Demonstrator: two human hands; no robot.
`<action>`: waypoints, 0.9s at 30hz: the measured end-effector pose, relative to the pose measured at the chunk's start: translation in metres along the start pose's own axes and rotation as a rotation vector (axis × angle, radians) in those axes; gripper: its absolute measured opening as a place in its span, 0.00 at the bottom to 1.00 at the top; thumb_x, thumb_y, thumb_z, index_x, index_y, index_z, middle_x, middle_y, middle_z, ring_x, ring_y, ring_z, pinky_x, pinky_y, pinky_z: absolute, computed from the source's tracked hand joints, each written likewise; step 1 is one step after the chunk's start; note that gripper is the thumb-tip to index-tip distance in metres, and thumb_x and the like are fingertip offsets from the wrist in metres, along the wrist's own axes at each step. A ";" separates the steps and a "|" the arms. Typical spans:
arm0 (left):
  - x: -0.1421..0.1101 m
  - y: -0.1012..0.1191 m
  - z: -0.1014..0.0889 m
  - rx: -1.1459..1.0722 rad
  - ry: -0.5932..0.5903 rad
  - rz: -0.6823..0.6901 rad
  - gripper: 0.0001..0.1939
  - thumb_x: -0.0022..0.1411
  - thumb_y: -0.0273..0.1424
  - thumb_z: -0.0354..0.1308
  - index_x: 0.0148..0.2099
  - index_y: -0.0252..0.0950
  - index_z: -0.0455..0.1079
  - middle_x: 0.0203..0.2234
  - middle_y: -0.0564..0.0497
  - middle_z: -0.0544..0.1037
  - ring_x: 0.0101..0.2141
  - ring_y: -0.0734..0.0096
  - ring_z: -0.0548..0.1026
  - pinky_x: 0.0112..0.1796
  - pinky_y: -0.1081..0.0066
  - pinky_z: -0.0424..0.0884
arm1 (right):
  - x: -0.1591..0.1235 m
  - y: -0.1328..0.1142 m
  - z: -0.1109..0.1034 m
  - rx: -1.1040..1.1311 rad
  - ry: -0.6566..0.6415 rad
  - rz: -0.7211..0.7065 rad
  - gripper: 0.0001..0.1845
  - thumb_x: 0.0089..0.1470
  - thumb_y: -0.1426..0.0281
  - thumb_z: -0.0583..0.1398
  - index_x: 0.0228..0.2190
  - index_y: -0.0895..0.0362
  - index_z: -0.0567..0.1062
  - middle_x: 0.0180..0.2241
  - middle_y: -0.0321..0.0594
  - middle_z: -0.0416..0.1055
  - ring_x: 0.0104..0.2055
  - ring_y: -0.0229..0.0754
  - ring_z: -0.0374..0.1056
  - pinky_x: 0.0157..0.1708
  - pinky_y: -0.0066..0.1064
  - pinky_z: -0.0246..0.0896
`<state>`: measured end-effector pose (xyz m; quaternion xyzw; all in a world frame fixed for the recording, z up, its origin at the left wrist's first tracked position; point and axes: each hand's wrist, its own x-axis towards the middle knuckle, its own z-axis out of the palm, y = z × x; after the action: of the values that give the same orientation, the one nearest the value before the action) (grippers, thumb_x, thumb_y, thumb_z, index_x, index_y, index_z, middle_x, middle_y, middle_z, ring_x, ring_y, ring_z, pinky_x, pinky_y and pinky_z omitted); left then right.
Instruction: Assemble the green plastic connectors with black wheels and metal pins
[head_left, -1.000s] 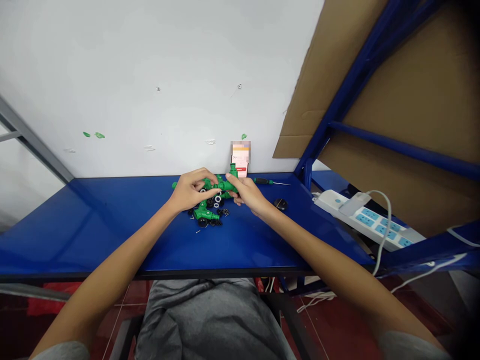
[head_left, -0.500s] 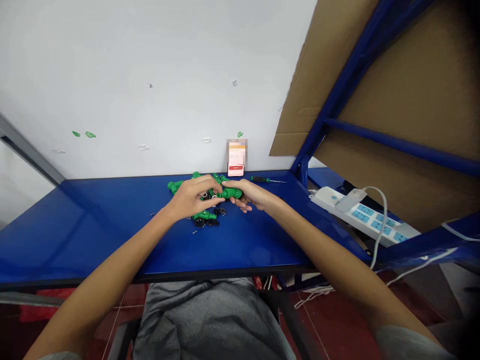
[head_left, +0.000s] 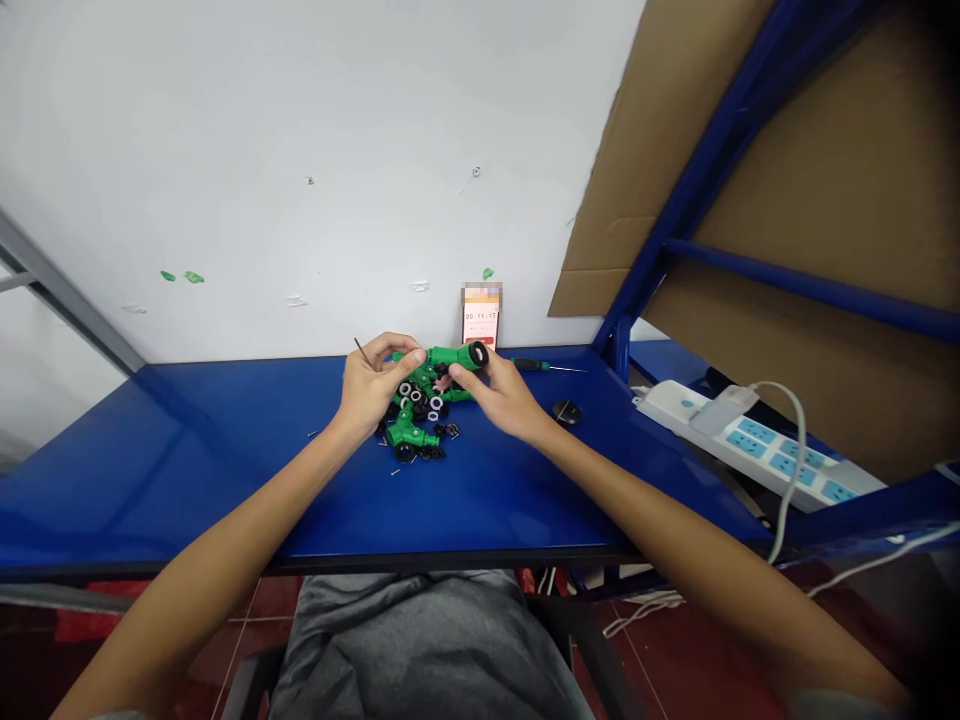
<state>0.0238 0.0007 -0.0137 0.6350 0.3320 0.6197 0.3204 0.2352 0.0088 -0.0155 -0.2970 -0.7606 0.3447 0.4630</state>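
Both hands hold up one green plastic hose fitting [head_left: 448, 356], tubular, its black-ringed open end on the right facing me. My left hand [head_left: 373, 382] pinches its left end between thumb and fingers. A thin dark rod [head_left: 361, 349] sticks up behind that hand; how it is held is hidden. My right hand [head_left: 501, 392] is closed around the right end, with the thumb along its near side. Below lie a green Y-shaped fitting [head_left: 406, 430], white-and-black rings [head_left: 436, 403] and small black parts [head_left: 433, 453]. Other green pieces are partly covered by the hands.
A screwdriver [head_left: 532, 365] lies near the wall, right of a propped phone [head_left: 480, 317] with a timer. On the blue table [head_left: 480, 500] are a round black piece [head_left: 566, 411] and small loose screws [head_left: 395, 472]. A white power strip [head_left: 765, 445] with a cable lies at the right.
The green fitting has been raised and turned, so its black end now faces me. My right hand has closed around it. More rings and the round black piece have come into sight.
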 end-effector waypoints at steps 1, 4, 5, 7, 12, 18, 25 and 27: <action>-0.001 0.000 0.001 0.034 0.002 0.021 0.16 0.64 0.43 0.71 0.39 0.36 0.75 0.32 0.53 0.78 0.17 0.86 0.53 0.18 0.73 0.46 | 0.000 0.000 0.003 0.074 -0.030 0.027 0.23 0.68 0.47 0.58 0.36 0.53 0.73 0.33 0.41 0.77 0.36 0.45 0.74 0.43 0.39 0.71; -0.006 0.000 0.002 0.181 0.032 0.111 0.15 0.66 0.43 0.70 0.39 0.36 0.75 0.22 0.58 0.69 0.16 0.84 0.51 0.18 0.72 0.47 | -0.001 -0.004 0.008 0.270 -0.092 0.122 0.28 0.68 0.44 0.56 0.29 0.54 0.72 0.24 0.40 0.75 0.26 0.41 0.71 0.35 0.35 0.70; -0.007 0.001 0.002 0.244 0.044 0.167 0.14 0.66 0.42 0.70 0.40 0.36 0.76 0.19 0.60 0.66 0.16 0.84 0.51 0.19 0.72 0.48 | -0.001 -0.007 0.010 0.336 -0.072 0.164 0.28 0.67 0.44 0.57 0.29 0.54 0.72 0.23 0.39 0.74 0.24 0.40 0.70 0.32 0.34 0.69; -0.008 0.003 0.001 0.379 0.058 0.330 0.12 0.67 0.40 0.70 0.41 0.36 0.76 0.19 0.60 0.66 0.17 0.83 0.52 0.20 0.72 0.52 | -0.002 -0.011 0.011 0.457 -0.046 0.248 0.27 0.65 0.44 0.59 0.30 0.55 0.72 0.21 0.37 0.74 0.21 0.39 0.68 0.28 0.32 0.68; -0.002 0.009 -0.009 0.659 -0.022 0.777 0.07 0.71 0.33 0.66 0.46 0.35 0.74 0.35 0.50 0.82 0.20 0.82 0.66 0.24 0.74 0.63 | -0.003 -0.015 0.004 0.612 -0.088 0.354 0.26 0.64 0.47 0.60 0.29 0.56 0.74 0.18 0.38 0.73 0.16 0.37 0.65 0.23 0.31 0.64; 0.006 0.010 -0.024 0.933 -0.175 1.076 0.09 0.75 0.27 0.59 0.56 0.35 0.71 0.42 0.45 0.84 0.35 0.73 0.82 0.27 0.75 0.70 | -0.004 -0.010 -0.002 0.686 -0.178 0.462 0.24 0.64 0.48 0.59 0.28 0.55 0.73 0.16 0.35 0.70 0.14 0.37 0.60 0.18 0.32 0.59; 0.004 0.004 -0.018 0.834 -0.155 0.875 0.06 0.74 0.26 0.62 0.51 0.36 0.72 0.37 0.49 0.84 0.32 0.78 0.81 0.23 0.76 0.63 | -0.003 -0.008 -0.003 0.661 -0.172 0.469 0.24 0.64 0.48 0.60 0.28 0.55 0.72 0.16 0.33 0.68 0.14 0.36 0.59 0.17 0.32 0.56; 0.004 -0.002 -0.022 0.837 -0.193 0.821 0.06 0.74 0.27 0.61 0.51 0.36 0.72 0.38 0.49 0.85 0.31 0.78 0.80 0.22 0.76 0.61 | -0.002 -0.003 -0.003 0.626 -0.178 0.483 0.25 0.65 0.48 0.59 0.28 0.55 0.72 0.16 0.34 0.68 0.13 0.36 0.59 0.17 0.32 0.56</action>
<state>0.0016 0.0045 -0.0123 0.8373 0.2445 0.4488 -0.1943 0.2389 0.0059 -0.0130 -0.2806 -0.5644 0.6830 0.3692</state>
